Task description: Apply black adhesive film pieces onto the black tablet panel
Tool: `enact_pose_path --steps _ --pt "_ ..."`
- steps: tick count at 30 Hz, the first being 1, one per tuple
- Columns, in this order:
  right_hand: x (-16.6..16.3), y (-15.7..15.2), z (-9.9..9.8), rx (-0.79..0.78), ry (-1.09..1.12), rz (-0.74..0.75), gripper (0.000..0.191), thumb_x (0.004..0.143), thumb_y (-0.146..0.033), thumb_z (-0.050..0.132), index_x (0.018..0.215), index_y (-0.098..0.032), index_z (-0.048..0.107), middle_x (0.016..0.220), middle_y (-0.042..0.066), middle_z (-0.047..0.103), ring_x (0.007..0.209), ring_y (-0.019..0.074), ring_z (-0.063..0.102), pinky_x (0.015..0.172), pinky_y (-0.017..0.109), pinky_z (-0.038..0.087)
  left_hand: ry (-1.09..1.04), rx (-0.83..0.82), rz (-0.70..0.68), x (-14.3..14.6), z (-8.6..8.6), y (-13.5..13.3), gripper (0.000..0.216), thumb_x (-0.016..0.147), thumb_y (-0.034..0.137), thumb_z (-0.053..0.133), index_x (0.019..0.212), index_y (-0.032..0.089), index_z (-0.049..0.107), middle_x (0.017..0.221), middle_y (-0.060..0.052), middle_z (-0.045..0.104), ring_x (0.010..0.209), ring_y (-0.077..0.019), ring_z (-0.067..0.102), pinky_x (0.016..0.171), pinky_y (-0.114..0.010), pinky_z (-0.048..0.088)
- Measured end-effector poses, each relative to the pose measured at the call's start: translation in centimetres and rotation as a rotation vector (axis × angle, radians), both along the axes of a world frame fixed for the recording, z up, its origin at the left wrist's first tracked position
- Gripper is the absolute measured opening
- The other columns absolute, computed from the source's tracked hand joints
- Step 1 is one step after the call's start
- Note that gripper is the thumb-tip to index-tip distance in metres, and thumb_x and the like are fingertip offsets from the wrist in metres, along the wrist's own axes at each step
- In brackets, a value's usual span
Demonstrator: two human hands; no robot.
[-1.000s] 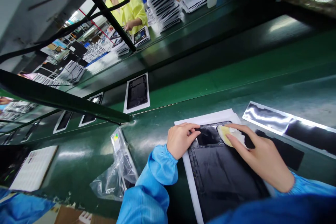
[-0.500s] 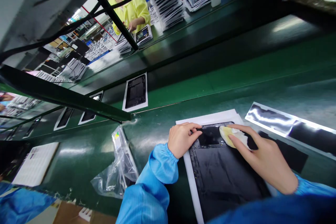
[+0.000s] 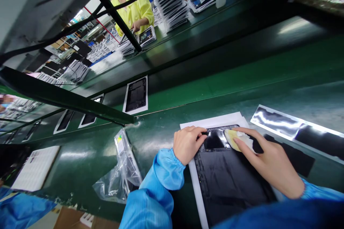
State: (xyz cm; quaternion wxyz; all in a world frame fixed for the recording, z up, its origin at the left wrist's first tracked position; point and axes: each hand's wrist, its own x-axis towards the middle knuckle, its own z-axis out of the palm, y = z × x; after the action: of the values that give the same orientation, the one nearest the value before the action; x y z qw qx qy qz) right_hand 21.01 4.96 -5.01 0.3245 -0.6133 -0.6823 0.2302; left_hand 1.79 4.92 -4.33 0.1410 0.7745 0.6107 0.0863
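Note:
A black tablet panel [image 3: 233, 179] lies on white sheets [image 3: 223, 119] in front of me. Over its upper left corner is my left hand [image 3: 189, 144], thumb and forefinger pinched together; what lies between them, if anything, is too small to tell. My right hand [image 3: 271, 161] grips a yellowish-white wiping pad [image 3: 236, 139] between thumb and fingers. The pad rests against the panel's upper part, beside a glossy dark rectangle [image 3: 215, 139]. My right hand covers the panel's upper right corner, and my right sleeve hides its lower end.
To the right lies a clear-edged strip [image 3: 292, 123] with dark film. A plastic bag [image 3: 116, 179] lies left of my arm. Beyond, a green conveyor [image 3: 182, 86] carries panels on white sheets [image 3: 136, 94]. A green metal bar [image 3: 67, 96] crosses at left. Co-workers sit opposite near stacks [image 3: 170, 0].
Panels on the conveyor have shifted slightly left. My left hand has moved very slightly, while the right hand and pad look still. Across the conveyor, a co-worker's clear bag is lifted.

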Motion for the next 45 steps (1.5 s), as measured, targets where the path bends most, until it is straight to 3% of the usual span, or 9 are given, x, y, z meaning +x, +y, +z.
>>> enact_pose_path --steps 4,7,9,13,16,20,28,35,45 --pt "0.0 0.0 -0.1 0.008 -0.002 0.004 0.029 0.062 -0.044 0.037 0.083 -0.03 0.05 0.054 -0.004 0.063 0.016 0.0063 0.032 0.032 0.024 0.034 0.157 0.161 -0.103 -0.1 0.4 0.2 0.024 0.08 0.039 0.055 0.101 0.026 0.053 0.077 0.004 0.06 0.08 -0.0163 0.052 0.062 -0.025 0.043" --pt "-0.1 0.0 0.0 0.009 -0.002 0.003 0.029 0.062 -0.044 0.036 0.083 -0.03 0.05 0.05 -0.005 0.062 0.016 0.0072 0.032 0.031 0.025 0.034 0.28 0.277 -0.131 -0.8 0.6 -0.2 0.02 0.081 0.038 0.053 0.097 0.026 0.055 0.081 0.001 0.057 0.076 -0.017 0.051 0.062 -0.028 0.043" --pt "-0.1 0.0 0.1 0.009 0.002 0.002 0.029 0.062 -0.045 0.035 0.082 -0.03 0.051 0.048 -0.005 0.061 0.016 0.0075 0.032 0.031 0.025 0.034 0.316 0.314 -0.24 -1.3 0.6 -0.9 0.015 0.086 0.031 0.047 0.098 0.028 0.055 0.088 0.001 0.058 0.079 -0.0161 0.052 0.064 -0.027 0.043" --pt "-0.2 0.0 0.1 0.012 0.002 0.003 0.032 0.062 -0.047 0.034 0.083 -0.029 0.051 0.038 -0.007 0.054 0.015 0.008 0.031 0.031 0.025 0.034 0.34 0.337 -0.488 -2.0 0.2 -2.3 0.025 0.092 0.022 0.036 0.113 0.024 0.049 0.116 0.002 0.053 0.103 -0.0158 0.047 0.08 -0.026 0.04" --pt "0.0 0.0 0.1 0.016 -0.015 0.008 0.032 0.063 -0.047 0.034 0.084 -0.029 0.051 0.027 -0.011 0.039 0.015 0.0092 0.03 0.03 0.024 0.033 0.375 0.344 -0.44 -2.3 -0.1 -2.6 0.029 0.091 0.018 0.035 0.118 0.019 0.046 0.122 0.0 0.05 0.105 -0.0159 0.047 0.083 -0.028 0.04" --pt "0.0 0.0 0.3 0.044 -0.057 0.029 0.032 0.065 -0.046 0.032 0.085 -0.029 0.05 0.025 -0.012 0.035 0.016 0.0109 0.031 0.029 0.025 0.032 0.343 0.346 -0.494 -2.9 0.0 -3.1 0.028 0.09 0.018 0.037 0.113 0.027 0.049 0.12 0.005 0.052 0.108 -0.0166 0.046 0.082 -0.029 0.041" --pt "-4.2 0.3 -0.1 0.087 -0.133 0.227 0.024 0.065 -0.039 0.041 0.086 -0.034 0.052 0.044 -0.007 0.06 0.038 0.015 0.056 0.037 0.024 0.036 0.308 0.359 -0.491 -3.0 -0.5 -3.8 0.03 0.089 0.019 0.039 0.114 0.031 0.049 0.122 0.003 0.05 0.108 -0.0191 0.047 0.082 -0.032 0.043" --pt "-0.7 0.6 0.2 0.109 -0.215 0.013 0.032 0.068 -0.041 0.032 0.085 -0.027 0.055 0.03 -0.006 0.044 0.025 0.0158 0.044 0.034 0.026 0.029 0.262 0.346 -0.485 -3.0 -0.9 -3.6 0.034 0.086 0.016 0.043 0.115 0.032 0.049 0.121 0.0 0.052 0.108 -0.021 0.049 0.079 -0.035 0.047" --pt "0.1 0.2 0.3 0.03 -0.05 -0.009 0.027 0.064 -0.04 0.04 0.085 -0.031 0.055 0.029 -0.01 0.039 0.023 0.0133 0.039 0.035 0.024 0.027 0.257 0.367 -0.468 -2.4 -0.5 -3.3 0.035 0.087 0.013 0.038 0.115 0.032 0.048 0.116 -0.001 0.054 0.102 -0.0188 0.051 0.077 -0.034 0.047"
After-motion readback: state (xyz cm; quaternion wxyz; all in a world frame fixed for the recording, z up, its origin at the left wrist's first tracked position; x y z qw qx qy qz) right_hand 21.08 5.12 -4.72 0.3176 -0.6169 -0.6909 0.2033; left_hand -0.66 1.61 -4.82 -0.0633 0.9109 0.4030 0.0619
